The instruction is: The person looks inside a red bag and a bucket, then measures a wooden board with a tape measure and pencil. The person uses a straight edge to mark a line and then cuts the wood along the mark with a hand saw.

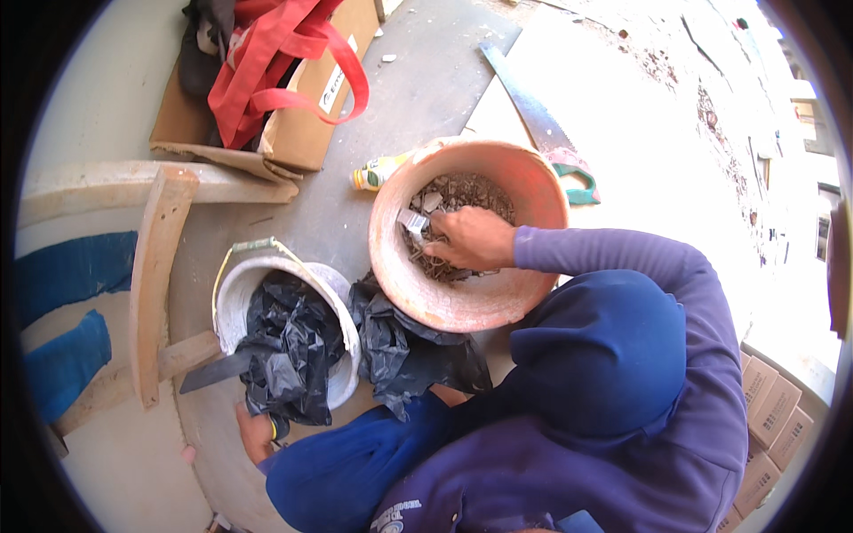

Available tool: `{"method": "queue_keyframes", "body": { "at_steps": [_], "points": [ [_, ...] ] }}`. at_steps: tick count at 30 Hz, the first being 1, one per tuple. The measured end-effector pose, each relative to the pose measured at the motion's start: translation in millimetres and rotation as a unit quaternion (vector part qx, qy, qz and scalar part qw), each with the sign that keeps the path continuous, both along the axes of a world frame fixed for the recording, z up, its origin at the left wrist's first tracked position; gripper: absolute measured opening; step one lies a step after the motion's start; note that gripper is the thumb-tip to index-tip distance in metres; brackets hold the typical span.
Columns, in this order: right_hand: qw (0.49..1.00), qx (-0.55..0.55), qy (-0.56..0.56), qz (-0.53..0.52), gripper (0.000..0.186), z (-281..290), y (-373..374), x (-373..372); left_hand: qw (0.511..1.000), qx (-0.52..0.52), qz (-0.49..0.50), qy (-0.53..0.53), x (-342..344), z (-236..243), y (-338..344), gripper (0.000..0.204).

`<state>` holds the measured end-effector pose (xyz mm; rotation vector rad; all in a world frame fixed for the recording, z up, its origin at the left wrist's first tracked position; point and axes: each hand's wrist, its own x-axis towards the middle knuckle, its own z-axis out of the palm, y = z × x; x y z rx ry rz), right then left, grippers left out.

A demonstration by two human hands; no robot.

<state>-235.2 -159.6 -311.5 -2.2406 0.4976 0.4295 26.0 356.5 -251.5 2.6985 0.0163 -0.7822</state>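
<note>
My right hand (475, 238) reaches into a worn terracotta-coloured bucket (533, 178). Its fingers are closed on a small whitish box (413, 222). Under it, loose brown and grey bits (475, 188), some thin like nails, cover the bottom. At lower left, what looks like my left hand (255, 433) is low beside a white bucket (342, 377); its fingers are hidden, and a yellow and black thing shows next to it. A crumpled black plastic bag (289, 333) fills that bucket, and a dark flat blade (213, 373) juts out beside it. More black plastic (413, 346) lies between the buckets.
Behind the terracotta bucket are a handsaw (533, 107) with a green handle and a yellow-capped bottle (373, 173). A cardboard box (306, 133) with a red bag (267, 80) stands at upper left. A wooden frame (160, 266) is at left, stacked boxes (773, 409) at right.
</note>
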Motion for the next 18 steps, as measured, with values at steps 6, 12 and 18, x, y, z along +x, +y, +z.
{"method": "queue_keyframes", "body": {
  "at_steps": [6, 12, 18],
  "points": [
    [0.987, 0.061, -0.126, -0.083, 0.024, -9, 9, 1, 0.997, -0.066, 0.033, 0.033, -15, 23, -30, 0.048],
    [0.999, 0.003, -0.024, -0.037, 0.048, -10, -11, 9, 0.999, 0.023, -0.033, -0.025, -17, 8, 13, 0.050],
    [0.996, 0.079, -0.028, -0.021, 0.035, -31, -5, 5, 0.994, 0.007, -0.111, -0.016, -6, -1, 1, 0.048]
  ]
}}
